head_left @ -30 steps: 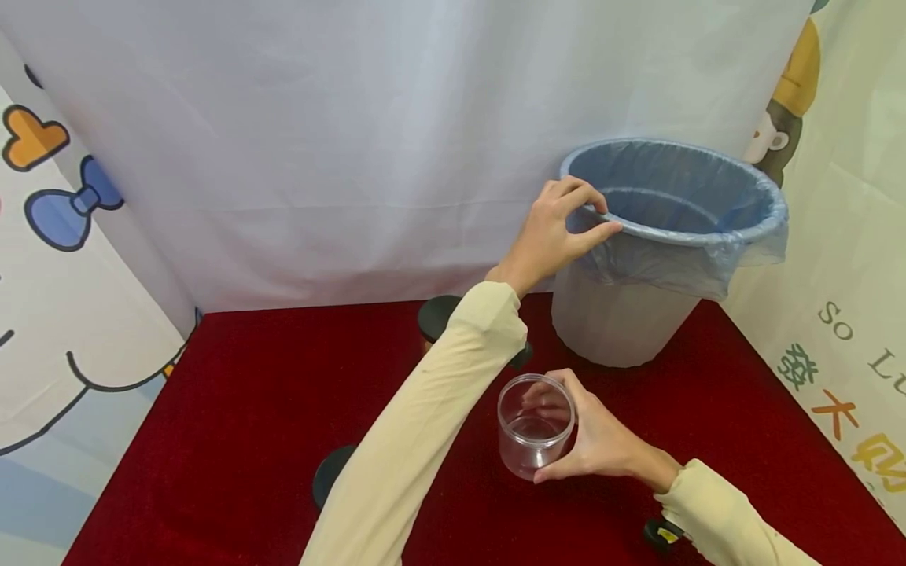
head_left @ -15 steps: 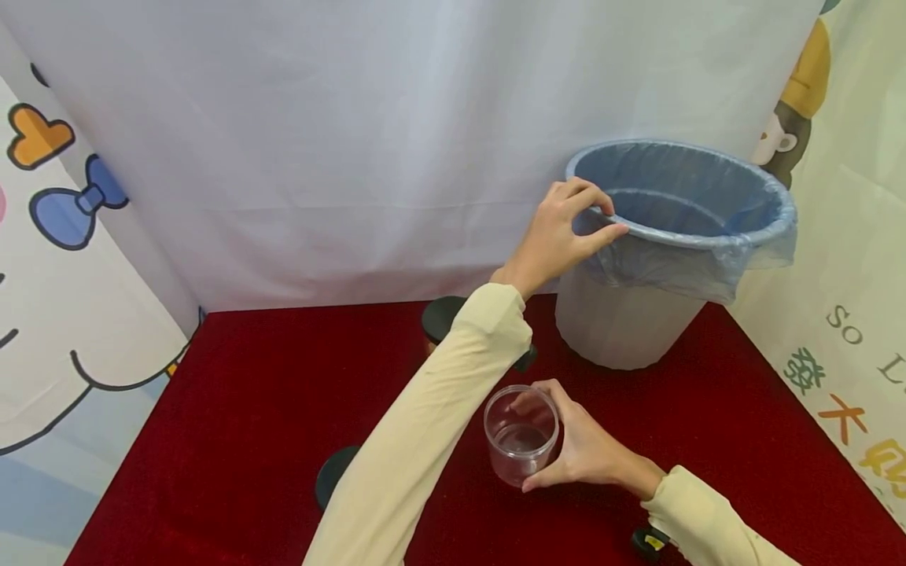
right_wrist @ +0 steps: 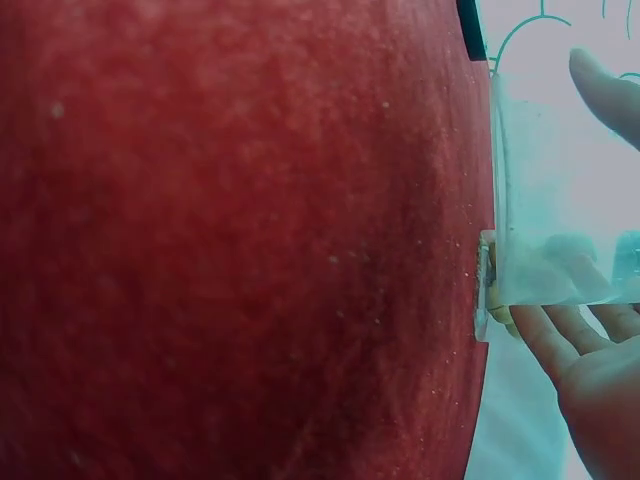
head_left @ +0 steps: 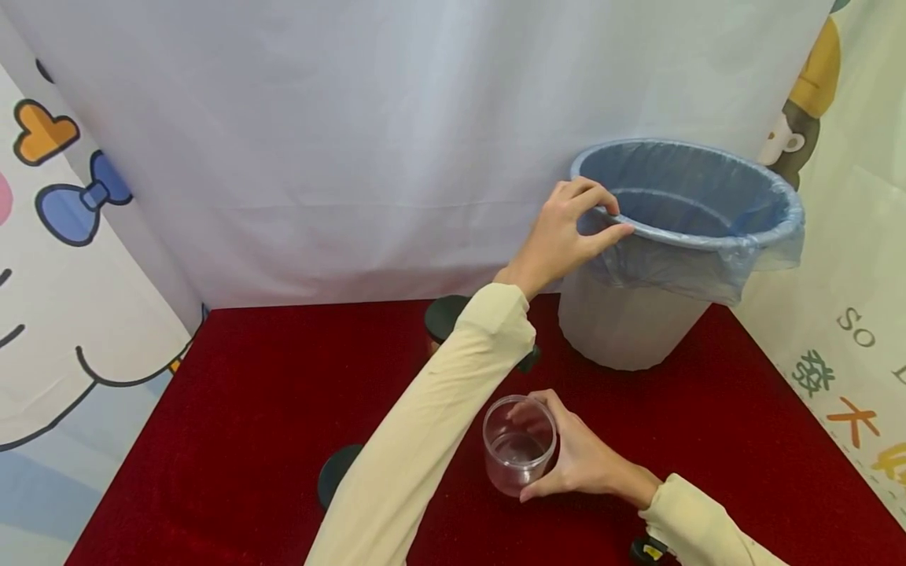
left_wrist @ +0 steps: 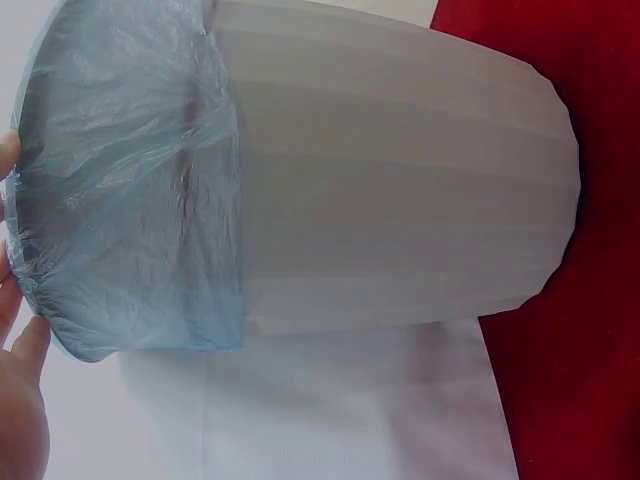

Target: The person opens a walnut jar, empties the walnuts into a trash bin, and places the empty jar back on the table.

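In the head view, the left hand [head_left: 562, 232] pinches the near-left rim of a bin [head_left: 623, 322] lined with a blue plastic bag [head_left: 672, 263]. The left wrist view shows the fingers of the left hand [left_wrist: 22, 400] at the edge of the blue liner [left_wrist: 130, 210]. Below, the right hand [head_left: 587, 460] grips a clear, lidless round jar [head_left: 515, 472] upright from its right side, thumb in front and fingers behind. In the right wrist view, the right hand [right_wrist: 610, 400] has its thumb and fingers on opposite sides of the clear jar [right_wrist: 550, 180].
A dark-lidded container [head_left: 444, 316] stands behind the left forearm, and another dark round lid [head_left: 336, 474] is partly covered by the sleeve. A small black object [head_left: 647, 550] lies beside the right sleeve. Cloth sheets hang behind the red table [head_left: 269, 409].
The right hand and the jar have shifted slightly left and toward the person. The left hand keeps its pinch on the bin's rim; the head view has turned a little left.
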Demonstrator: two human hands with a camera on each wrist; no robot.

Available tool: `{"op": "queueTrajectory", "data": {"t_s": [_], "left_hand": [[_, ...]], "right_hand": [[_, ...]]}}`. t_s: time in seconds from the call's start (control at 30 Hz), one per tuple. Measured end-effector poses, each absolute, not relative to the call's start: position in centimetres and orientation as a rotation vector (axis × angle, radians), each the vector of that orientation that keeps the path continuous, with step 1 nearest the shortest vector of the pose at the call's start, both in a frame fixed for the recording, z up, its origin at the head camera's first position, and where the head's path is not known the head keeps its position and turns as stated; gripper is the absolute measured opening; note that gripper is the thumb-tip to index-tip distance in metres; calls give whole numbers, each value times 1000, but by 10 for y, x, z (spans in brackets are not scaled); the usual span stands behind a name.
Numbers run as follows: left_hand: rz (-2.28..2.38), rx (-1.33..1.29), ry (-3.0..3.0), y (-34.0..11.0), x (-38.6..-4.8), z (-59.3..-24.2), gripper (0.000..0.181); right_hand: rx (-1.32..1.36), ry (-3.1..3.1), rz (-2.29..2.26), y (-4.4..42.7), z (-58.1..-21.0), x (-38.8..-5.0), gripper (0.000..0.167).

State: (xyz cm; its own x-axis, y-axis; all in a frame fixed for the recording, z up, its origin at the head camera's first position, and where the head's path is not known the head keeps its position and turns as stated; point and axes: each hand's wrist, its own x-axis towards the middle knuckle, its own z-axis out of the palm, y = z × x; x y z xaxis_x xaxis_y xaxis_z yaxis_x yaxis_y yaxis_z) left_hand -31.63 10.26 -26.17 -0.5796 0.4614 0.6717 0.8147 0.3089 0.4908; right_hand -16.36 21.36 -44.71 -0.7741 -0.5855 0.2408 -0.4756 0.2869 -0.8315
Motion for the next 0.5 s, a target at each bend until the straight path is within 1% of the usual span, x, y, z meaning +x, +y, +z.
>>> {"op": "queueTrajectory", "data": {"t_s": [0.5], "left_hand": [[-1162,-1132,-2183,103,-316,-262,20]], "right_hand": [[-1028,2426,-1516,210,-462,-162,97]]}}
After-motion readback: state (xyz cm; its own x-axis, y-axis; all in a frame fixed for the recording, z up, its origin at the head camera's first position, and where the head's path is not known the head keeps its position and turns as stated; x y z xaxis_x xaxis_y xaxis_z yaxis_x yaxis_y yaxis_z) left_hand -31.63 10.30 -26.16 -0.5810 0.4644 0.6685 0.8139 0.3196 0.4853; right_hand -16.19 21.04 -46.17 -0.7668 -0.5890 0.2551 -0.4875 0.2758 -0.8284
